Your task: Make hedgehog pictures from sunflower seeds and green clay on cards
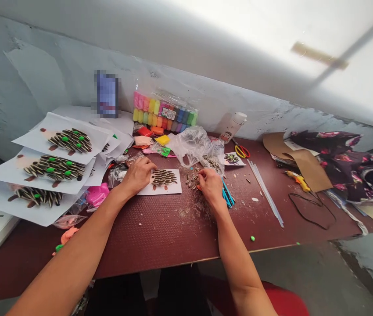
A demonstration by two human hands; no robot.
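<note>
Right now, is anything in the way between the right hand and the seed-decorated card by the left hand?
Nothing tall is visible: only loose sunflower seeds lie on the maroon tabletop between the right hand and the seed-decorated card. The left hand is at the card's left end, outside that gap.

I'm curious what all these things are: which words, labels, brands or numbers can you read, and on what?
No text can be read.
Pack of coloured blocks: white label, print too small.
White bottle: printed picture; any lettering too small.
Clear bag: bluish marks, too blurred.
Blue pixelated item: unreadable.
</note>
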